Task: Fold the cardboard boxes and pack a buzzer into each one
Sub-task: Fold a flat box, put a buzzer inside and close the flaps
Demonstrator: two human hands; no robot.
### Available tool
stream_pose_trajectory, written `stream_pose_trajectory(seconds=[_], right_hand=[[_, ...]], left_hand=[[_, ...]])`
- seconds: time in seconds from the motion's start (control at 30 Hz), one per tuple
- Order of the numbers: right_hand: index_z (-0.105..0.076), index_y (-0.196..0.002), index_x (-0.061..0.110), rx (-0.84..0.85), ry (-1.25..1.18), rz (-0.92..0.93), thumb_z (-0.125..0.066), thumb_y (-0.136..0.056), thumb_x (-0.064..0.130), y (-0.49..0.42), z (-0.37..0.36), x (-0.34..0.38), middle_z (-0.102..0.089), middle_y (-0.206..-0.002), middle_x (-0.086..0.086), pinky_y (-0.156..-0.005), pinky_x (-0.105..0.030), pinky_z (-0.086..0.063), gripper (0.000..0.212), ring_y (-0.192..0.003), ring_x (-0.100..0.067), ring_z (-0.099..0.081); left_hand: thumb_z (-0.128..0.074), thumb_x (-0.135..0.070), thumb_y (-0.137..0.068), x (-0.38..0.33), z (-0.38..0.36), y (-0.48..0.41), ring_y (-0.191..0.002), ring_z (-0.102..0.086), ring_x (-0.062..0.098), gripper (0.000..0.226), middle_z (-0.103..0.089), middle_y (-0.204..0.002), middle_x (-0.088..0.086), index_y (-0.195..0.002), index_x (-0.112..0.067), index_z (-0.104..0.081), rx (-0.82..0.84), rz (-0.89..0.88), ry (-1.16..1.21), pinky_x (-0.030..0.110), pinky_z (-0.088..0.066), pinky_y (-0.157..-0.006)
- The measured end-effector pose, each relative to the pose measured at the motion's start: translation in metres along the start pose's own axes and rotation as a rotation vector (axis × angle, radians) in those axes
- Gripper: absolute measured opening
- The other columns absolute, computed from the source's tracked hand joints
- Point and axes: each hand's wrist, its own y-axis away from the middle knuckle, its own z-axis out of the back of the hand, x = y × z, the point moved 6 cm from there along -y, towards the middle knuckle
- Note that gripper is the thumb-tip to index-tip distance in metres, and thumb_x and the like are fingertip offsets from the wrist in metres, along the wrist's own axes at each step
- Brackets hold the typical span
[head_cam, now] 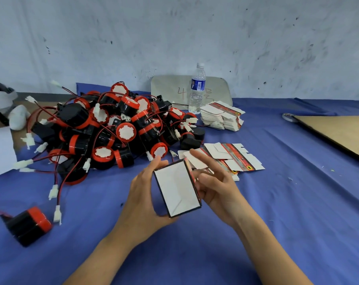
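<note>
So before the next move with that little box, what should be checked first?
1. Box held: ok. The left hand grips its left side and the right hand is at its right side.
2. Box formed: ok, no longer flat. Whether its far end is closed: cannot tell.
3. Buzzer inside: not ok, only white card shows.
4. Buzzers on hand: ok, the buzzer pile lies beyond the left hand.
5. Hand free to fetch one: not ok, both are at the box.
6. More flat boxes: ok, beyond the right hand.
</note>
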Motion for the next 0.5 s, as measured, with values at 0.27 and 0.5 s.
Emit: stream_pose_trajectory(seconds=[0.27,0.5], right_hand=[[-0.042,-0.135,0.053,-0.196,0.622,0.321,-0.072,-0.073,0.016,0.006,-0.005,0.002,-0.064,-0.092,0.02,-0.076,-0.013,-0.046,0.079,-0.083,-0.004,-0.058],[-0.036,-0.143,0.036,-0.05,1.398,0.467,-0.077,-0.067,0.002,0.003,-0.023,-0.016,-0.061,-0.099,0.004,-0.084,-0.021,-0.038,0.093,-0.099,-0.018,-0.049]], left_hand=[[-0.072,-0.05,-0.076,0.014,0.004,-0.005,-0.144,-0.008,0.0,0.106,-0.009,-0.152,-0.032,-0.141,-0.057,0.011,0.073,0.111,-0.265,0.037,-0.016,-0.117],[-0.052,-0.063,-0.087,0.068,0.115,0.049,-0.146,0.019,0.029,0.076,0.005,-0.161,-0.003,-0.15,-0.043,-0.015,-0.11,0.783,-0.793,0.071,0.001,-0.108]])
